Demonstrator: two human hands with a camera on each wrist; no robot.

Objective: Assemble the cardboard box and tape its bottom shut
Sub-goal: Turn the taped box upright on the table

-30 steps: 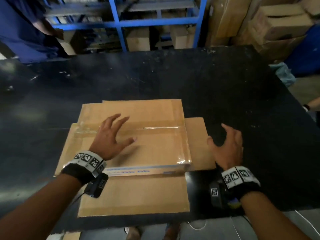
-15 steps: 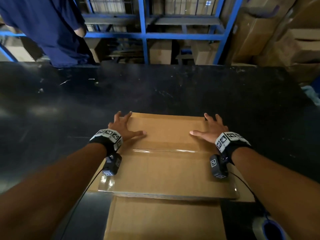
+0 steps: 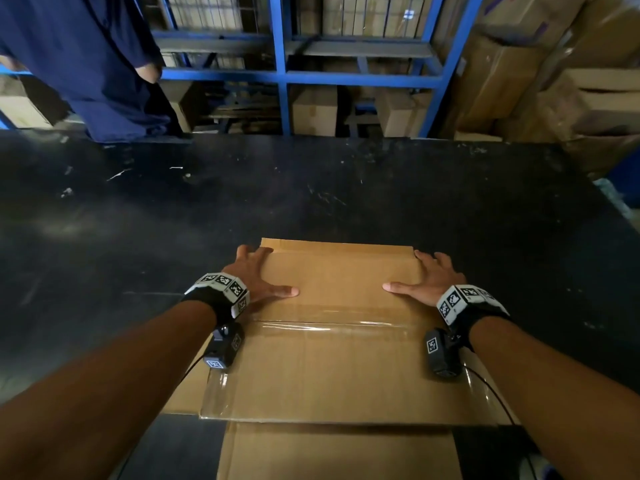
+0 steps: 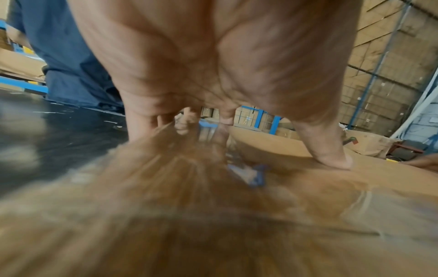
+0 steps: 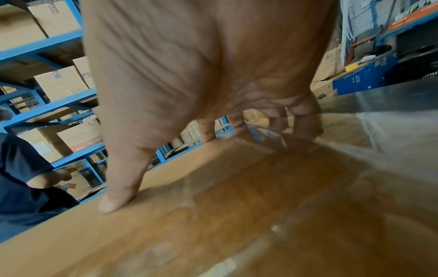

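1. The cardboard box sits taped side up at the table's near edge, with clear tape across the seam.
2. Left hand and right hand lie flat, fingers spread, thumbs pressing its top.
3. Risk — uneven pushing probably skids it, or wrinkles the tape loose.

No words or numbers can be read. The cardboard box shows no legible print. The wristbands carry only black-and-white square code patterns, and print on a background carton is blurred.
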